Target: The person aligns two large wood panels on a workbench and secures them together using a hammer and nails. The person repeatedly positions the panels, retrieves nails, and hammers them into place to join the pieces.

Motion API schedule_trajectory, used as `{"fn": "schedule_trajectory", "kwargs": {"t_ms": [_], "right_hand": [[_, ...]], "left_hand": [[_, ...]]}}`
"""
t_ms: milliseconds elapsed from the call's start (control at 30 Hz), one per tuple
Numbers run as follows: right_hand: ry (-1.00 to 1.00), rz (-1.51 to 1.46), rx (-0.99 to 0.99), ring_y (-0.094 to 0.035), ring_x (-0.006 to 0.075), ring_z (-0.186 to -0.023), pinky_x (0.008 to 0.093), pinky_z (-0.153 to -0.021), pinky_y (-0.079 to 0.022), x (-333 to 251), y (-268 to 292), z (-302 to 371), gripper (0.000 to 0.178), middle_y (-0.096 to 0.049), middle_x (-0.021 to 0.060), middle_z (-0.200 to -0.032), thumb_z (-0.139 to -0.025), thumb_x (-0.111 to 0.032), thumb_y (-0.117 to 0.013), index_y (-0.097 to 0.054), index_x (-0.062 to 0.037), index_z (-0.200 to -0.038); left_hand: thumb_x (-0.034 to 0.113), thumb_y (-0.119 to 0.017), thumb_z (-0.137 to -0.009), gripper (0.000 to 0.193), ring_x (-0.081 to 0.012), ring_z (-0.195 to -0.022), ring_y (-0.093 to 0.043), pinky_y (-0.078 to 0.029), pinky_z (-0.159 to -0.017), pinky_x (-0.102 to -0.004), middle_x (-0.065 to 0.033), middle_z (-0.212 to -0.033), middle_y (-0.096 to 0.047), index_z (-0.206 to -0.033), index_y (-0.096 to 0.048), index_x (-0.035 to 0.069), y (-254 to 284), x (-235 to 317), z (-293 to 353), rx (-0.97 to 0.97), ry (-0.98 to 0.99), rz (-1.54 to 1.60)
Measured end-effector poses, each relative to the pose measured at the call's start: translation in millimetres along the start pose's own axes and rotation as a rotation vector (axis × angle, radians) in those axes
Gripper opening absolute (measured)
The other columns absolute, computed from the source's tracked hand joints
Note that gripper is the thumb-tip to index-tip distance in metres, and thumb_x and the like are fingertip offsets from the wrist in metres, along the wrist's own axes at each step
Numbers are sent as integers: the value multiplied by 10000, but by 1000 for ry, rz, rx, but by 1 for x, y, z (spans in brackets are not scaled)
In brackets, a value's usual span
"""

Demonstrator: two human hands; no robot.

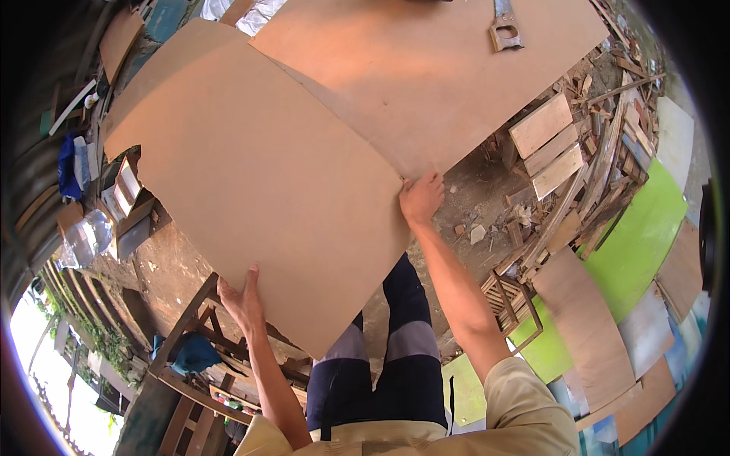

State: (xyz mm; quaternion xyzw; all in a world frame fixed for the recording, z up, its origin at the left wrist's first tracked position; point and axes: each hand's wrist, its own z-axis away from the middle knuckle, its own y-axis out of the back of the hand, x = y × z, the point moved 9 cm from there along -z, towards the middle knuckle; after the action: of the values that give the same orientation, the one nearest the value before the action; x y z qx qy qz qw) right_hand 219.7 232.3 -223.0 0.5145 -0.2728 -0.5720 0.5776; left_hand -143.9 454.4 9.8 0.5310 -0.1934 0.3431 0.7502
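A large thin brown plywood sheet (251, 175) stretches in front of me, one corner coming close to my legs. My left hand (242, 300) grips its left edge, the thumb lying on top and the fingers out of sight underneath. On the opposite edge, my right hand (422, 199) is closed around the sheet near its right corner, its fingertips over or next to the second sheet. That second brown sheet (441, 76) lies beyond, partly overlapped by the first. A handsaw (505, 34) with a worn handle rests on it near the far edge.
At right, wood scraps and planks (601, 167) are heaped beside a pale slatted wooden panel (546, 146). Bright green sheets (639, 235) and other boards lean farther right. A wooden frame (182, 334) stands by my left forearm. Debris litters the dirt floor (475, 197).
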Motion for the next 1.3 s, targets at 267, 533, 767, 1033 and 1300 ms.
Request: {"fn": "schedule_trajectory", "kwargs": {"t_ms": [267,533,767,1033,1300], "right_hand": [[192,-281,-235,-575,393,-1139,546,-976,-443,-34,-28,16,369,-632,161,-1229,-1016,-358,-549,-685,-170,-1303],[281,-229,-348,-619,401,-1087,509,-959,-490,-39,-37,-6,354,-664,186,-1146,-1025,-345,-540,-716,-168,-1275],[336,-212,-556,-637,425,-1046,509,-966,-497,-49,-41,-15,408,-674,231,-1150,-1043,-346,-470,-702,-74,-1240],[349,-325,-549,-593,444,-1139,505,-1020,-462,-33,-47,-13,418,-658,279,-1156,-1042,-353,-477,-704,-42,-1205],[-301,-345,-280,-592,398,-1172,477,-1015,-477,48,-20,-2,680,-599,257,-1234,-851,-235,-826,-475,69,-1347]], "left_hand": [[46,-702,-934,285,-157,-942,-645,-510,-866,-297,-84,-1049,-683,-1188,-603,-37,-13,72,33,20,-6,114],[28,-577,-978,164,-82,-787,-595,-485,-738,-242,-29,-896,-653,-1131,-592,-31,-46,136,66,-32,-53,181],[-24,-554,-940,168,-48,-714,-596,-484,-666,-217,9,-851,-637,-1096,-611,4,-87,176,90,-39,-31,552],[-61,-525,-915,266,-34,-764,-575,-474,-688,-213,11,-916,-614,-1160,-604,5,-130,214,98,-70,-111,718],[-83,-484,-908,386,-52,-855,-585,-470,-766,-217,-10,-977,-620,-1273,-584,-8,-136,232,102,-69,-200,638]]}}
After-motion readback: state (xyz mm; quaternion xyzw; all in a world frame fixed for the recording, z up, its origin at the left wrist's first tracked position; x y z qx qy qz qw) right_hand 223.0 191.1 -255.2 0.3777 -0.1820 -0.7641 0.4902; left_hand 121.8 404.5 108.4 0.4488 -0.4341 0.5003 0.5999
